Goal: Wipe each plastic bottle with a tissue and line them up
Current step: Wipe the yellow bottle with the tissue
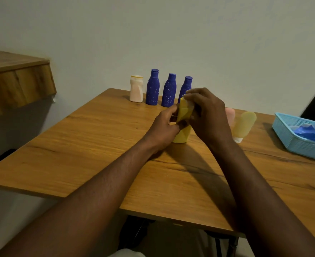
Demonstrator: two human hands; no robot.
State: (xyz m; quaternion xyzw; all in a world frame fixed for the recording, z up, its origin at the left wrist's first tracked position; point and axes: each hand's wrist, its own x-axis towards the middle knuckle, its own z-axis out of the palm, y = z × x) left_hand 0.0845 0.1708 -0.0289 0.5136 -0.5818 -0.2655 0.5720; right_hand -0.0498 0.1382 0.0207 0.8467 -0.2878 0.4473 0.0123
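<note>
At ten o'clock in your view a thick wood-grain shelf (13, 80) juts from the plain wall, well apart from the work. Below it spreads the wood-grain table (78, 145), smooth and streaked with dark knots.

Along the table's far edge, at eleven to twelve o'clock from your hands, four bottles stand upright in a row. First is a pale pink waisted plastic bottle (136, 89) with a flat cap. Next come the left blue speckled bottle (152, 88), the middle blue speckled bottle (169, 90) and the right blue speckled bottle (186, 86). All three are round-shouldered with narrow necks, and your fingers partly hide the last one.

Your left hand (164, 128) curls its fingers round the middle of the matte yellow faceted plastic bottle (182, 134). This bottle is near the table's centre, leaning slightly toward one o'clock, with its base seemingly on the wood. Your right hand (206, 114) arches over the bottle's top from two o'clock. Its fingertips pinch a thin whitish tissue (189, 104) against the bottle's shoulder, and most of the tissue is hidden.

At three o'clock, just beside your right hand, a soft pink rounded tube (230, 114) peeks out. Beside it is a pale yellow translucent tube (244, 125), its white cap nearest you. Farther toward three o'clock sits a light blue lattice plastic basket (290, 134). It holds crumpled glossy blue material (312, 132) that you cannot identify.
</note>
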